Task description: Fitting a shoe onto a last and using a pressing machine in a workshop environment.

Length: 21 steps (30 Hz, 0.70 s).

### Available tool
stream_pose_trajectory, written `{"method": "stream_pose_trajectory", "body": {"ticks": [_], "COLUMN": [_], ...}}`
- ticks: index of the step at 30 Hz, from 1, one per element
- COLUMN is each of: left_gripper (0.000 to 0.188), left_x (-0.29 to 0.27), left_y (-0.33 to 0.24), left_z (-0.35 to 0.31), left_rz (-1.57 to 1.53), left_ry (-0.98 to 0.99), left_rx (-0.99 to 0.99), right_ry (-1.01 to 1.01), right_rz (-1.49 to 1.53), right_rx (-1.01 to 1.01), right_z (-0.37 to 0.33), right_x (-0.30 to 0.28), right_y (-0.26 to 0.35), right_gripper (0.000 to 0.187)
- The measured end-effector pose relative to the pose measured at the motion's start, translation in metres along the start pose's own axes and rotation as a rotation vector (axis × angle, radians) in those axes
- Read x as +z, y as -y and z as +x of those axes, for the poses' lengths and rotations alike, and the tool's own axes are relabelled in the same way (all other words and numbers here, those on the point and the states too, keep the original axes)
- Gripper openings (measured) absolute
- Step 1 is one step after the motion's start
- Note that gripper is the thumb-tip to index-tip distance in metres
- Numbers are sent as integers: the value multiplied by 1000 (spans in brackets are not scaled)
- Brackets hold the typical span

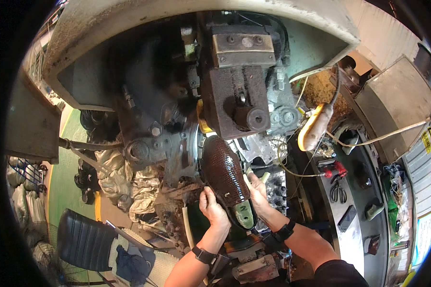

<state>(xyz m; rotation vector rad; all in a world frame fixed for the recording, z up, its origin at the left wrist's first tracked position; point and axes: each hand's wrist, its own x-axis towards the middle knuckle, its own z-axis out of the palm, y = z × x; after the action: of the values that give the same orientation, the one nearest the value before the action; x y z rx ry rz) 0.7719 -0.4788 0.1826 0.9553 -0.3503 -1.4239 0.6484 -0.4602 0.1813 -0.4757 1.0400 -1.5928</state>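
Note:
A glossy dark brown, scale-textured shoe upper (221, 165) is stretched over a green shoe last (244, 216), whose flat top shows at the heel end. Its toe points away from me, in among the metal parts of a machine (239, 103). My left hand (213, 210) is closed on the left side of the heel, thumb and fingers against it. On the opposite side my right hand (258, 193) grips the shoe, its fingers partly hidden. The toe tip lies close under the machine's dark block; whether they touch I cannot tell.
A yellow-and-grey lamp (316, 126) hangs at the right. On the bench (347, 234) there lie black scissors (338, 192), a red tool (334, 169) and a dark phone (347, 218). A black chair (86, 239) stands lower left, with crumpled sacks (115, 179) beyond it.

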Motion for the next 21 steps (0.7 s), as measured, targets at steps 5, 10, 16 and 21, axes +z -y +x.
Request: {"method": "stream_pose_trajectory", "body": {"ticks": [5,10,16,21], "left_gripper": [23,28,32,37], "left_x": [-5,-12,-4,-7], "left_y": [11,18,-1,-14], "left_z": [18,23,-1,3], "left_rz": [-22,0,-7,136], "left_ry": [23,34,16,45], "left_rx": [41,-2,-73,-148], "right_ry": [-7,28,-9,18], "right_rz": [22,121,109,-64], "right_rx": [-105,-39,43,29], "right_z": [7,-14,-28,-23], "right_x": [7,19,15,4], "right_y": [1,15,16,17], "right_gripper": [47,39,59,66]}}
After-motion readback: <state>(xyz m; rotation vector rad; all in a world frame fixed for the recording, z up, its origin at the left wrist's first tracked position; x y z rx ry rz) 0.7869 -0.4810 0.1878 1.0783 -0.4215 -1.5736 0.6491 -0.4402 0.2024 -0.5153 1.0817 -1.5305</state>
